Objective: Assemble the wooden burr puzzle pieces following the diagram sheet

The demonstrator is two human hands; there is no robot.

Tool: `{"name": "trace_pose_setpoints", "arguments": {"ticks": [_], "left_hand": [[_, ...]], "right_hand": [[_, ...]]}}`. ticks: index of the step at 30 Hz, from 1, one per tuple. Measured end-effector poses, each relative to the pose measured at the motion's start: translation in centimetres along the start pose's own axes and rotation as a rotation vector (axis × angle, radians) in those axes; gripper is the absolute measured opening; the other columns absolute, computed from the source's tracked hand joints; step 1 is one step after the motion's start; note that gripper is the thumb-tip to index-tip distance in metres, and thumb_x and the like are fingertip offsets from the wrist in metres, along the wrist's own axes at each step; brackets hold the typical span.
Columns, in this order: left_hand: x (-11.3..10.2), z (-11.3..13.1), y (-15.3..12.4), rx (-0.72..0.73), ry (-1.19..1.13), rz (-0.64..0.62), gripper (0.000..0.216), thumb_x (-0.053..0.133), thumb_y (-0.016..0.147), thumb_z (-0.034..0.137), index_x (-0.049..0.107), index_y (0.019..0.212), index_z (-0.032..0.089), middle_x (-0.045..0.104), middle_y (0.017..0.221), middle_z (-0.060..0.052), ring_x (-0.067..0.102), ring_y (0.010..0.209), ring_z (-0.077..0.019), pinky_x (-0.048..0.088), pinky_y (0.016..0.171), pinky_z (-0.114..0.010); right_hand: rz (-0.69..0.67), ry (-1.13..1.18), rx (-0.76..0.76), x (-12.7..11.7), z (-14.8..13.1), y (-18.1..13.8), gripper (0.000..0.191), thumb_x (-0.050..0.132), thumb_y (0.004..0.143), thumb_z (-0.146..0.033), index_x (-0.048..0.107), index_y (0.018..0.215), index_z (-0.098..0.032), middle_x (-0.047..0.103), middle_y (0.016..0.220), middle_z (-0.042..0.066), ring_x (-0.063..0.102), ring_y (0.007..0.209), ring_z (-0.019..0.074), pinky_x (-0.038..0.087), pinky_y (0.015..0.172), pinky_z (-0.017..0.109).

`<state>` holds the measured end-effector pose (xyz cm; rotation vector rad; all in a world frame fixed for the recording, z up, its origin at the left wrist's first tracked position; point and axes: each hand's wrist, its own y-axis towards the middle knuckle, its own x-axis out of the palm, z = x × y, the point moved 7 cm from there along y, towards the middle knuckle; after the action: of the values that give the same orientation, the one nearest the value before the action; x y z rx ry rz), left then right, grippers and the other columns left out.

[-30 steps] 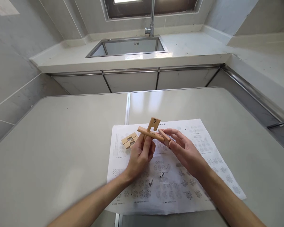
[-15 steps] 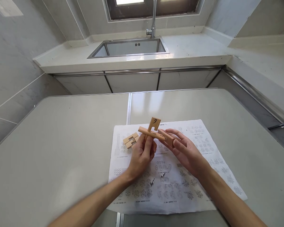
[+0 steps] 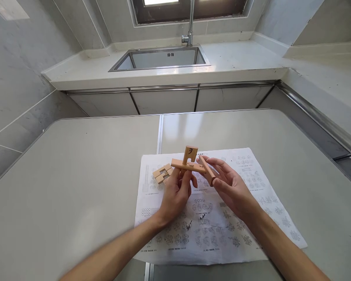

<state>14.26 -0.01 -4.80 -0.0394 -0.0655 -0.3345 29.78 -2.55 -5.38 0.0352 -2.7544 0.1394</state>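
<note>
At frame centre, above the sheet (image 3: pixel 222 234), left hand (image 3: pixel 175 195) pinches crossed wooden bars (image 3: pixel 188 164), right hand (image 3: pixel 231 187) pinches a third bar (image 3: pixel 207 175); light, stiff, probably best gripped mid-length.

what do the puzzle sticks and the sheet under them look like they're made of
Puzzle sticks: probably bare light wood, matte tan faces with notched cuts. Sheet: thin white paper, printed with small diagrams, lying flat on the table.
</note>
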Motion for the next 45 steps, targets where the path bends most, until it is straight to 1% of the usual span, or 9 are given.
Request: {"name": "trace_pose_setpoints", "arguments": {"ticks": [5, 9, 12, 20, 29, 35, 40, 42, 45], "left_hand": [[0.4, -0.3, -0.1, 0.041, 0.065, -0.045, 0.023, 0.051, 0.110, 0.043, 0.056, 0.106, 0.021, 0.062, 0.078, 0.002, 0.039, 0.050, -0.0081, 0.034, 0.049, -0.023], [0.9, 0.1, -0.3, 0.134, 0.256, -0.107, 0.028, 0.045, 0.111, 0.033, 0.053, 0.087, 0.021, 0.059, 0.072, 0.001, 0.045, 0.057, -0.0121, 0.038, 0.058, -0.027], [1.4, 0.3, -0.5, 0.183, 0.389, -0.183, 0.034, 0.040, 0.112, 0.028, 0.052, 0.081, 0.021, 0.057, 0.070, 0.000, 0.049, 0.061, -0.0152, 0.039, 0.064, -0.030], [2.3, 0.7, -0.8, 0.209, 0.415, -0.342, 0.033, 0.037, 0.112, 0.028, 0.052, 0.083, 0.020, 0.058, 0.075, -0.002, 0.050, 0.067, -0.0174, 0.041, 0.065, -0.030], [2.8, 1.3, -0.8, 0.260, 0.324, -0.348, 0.021, 0.047, 0.108, 0.022, 0.061, 0.094, 0.017, 0.066, 0.088, -0.005, 0.059, 0.078, -0.0173, 0.048, 0.073, -0.029], [3.0, 1.3, -0.8, 0.250, 0.337, -0.369, 0.020, 0.047, 0.108, 0.022, 0.064, 0.099, 0.015, 0.067, 0.089, -0.005, 0.059, 0.080, -0.0171, 0.048, 0.073, -0.028], [2.8, 0.4, -0.9, 0.177, 0.402, -0.364, 0.031, 0.049, 0.109, 0.030, 0.066, 0.088, 0.015, 0.060, 0.071, 0.000, 0.048, 0.061, -0.0118, 0.039, 0.058, -0.024], [2.8, 0.1, -1.1, 0.161, 0.445, -0.382, 0.030, 0.049, 0.109, 0.029, 0.070, 0.093, 0.015, 0.062, 0.068, 0.001, 0.050, 0.057, -0.0111, 0.039, 0.057, -0.024], [3.0, 0.2, -1.3, 0.210, 0.508, -0.404, 0.026, 0.051, 0.108, 0.025, 0.075, 0.102, 0.017, 0.075, 0.078, -0.002, 0.063, 0.063, -0.0129, 0.045, 0.062, -0.024]], "right_hand": [[-0.021, 0.010, -0.007, 0.5, -0.2, -0.2, 0.051, 0.094, 0.081, -0.045, 0.069, 0.124, -0.037, 0.053, 0.164, 0.004, 0.052, 0.150, 0.0370, 0.047, 0.122, 0.057], [-0.052, -0.024, 0.020, 1.1, 0.0, -0.5, 0.048, 0.092, 0.083, -0.041, 0.067, 0.124, -0.037, 0.052, 0.164, 0.004, 0.067, 0.132, 0.0366, 0.064, 0.100, 0.052], [-0.038, -0.029, 0.022, 1.2, 0.0, -0.5, 0.051, 0.092, 0.082, -0.041, 0.065, 0.125, -0.035, 0.059, 0.156, 0.007, 0.072, 0.122, 0.0349, 0.067, 0.085, 0.046], [-0.047, -0.033, 0.028, 1.1, 0.3, -0.6, 0.057, 0.095, 0.079, -0.039, 0.064, 0.126, -0.034, 0.075, 0.121, 0.005, 0.072, 0.122, 0.0315, 0.055, 0.113, 0.052], [-0.070, 0.032, -0.001, 1.3, 0.2, -0.8, 0.048, 0.095, 0.080, -0.035, 0.065, 0.118, -0.033, 0.063, 0.153, 0.006, 0.071, 0.127, 0.0313, 0.060, 0.107, 0.046], [-0.040, 0.031, -0.025, 1.2, 0.0, -0.9, 0.051, 0.095, 0.079, -0.037, 0.064, 0.120, -0.033, 0.067, 0.148, 0.007, 0.074, 0.121, 0.0307, 0.064, 0.100, 0.045], [0.027, -0.016, -0.060, 0.0, 0.1, -0.6, 0.051, 0.091, 0.082, -0.048, 0.065, 0.124, -0.032, 0.080, 0.109, 0.006, 0.076, 0.107, 0.0311, 0.064, 0.093, 0.047], [0.092, -0.044, -0.094, -0.9, -0.2, -0.3, 0.052, 0.089, 0.082, -0.054, 0.066, 0.123, -0.031, 0.079, 0.109, 0.007, 0.075, 0.111, 0.0330, 0.063, 0.095, 0.048], [0.237, -0.106, -0.145, -2.8, -0.7, 0.1, 0.052, 0.088, 0.082, -0.055, 0.067, 0.122, -0.029, 0.078, 0.121, 0.009, 0.071, 0.122, 0.0347, 0.059, 0.100, 0.050]]}}
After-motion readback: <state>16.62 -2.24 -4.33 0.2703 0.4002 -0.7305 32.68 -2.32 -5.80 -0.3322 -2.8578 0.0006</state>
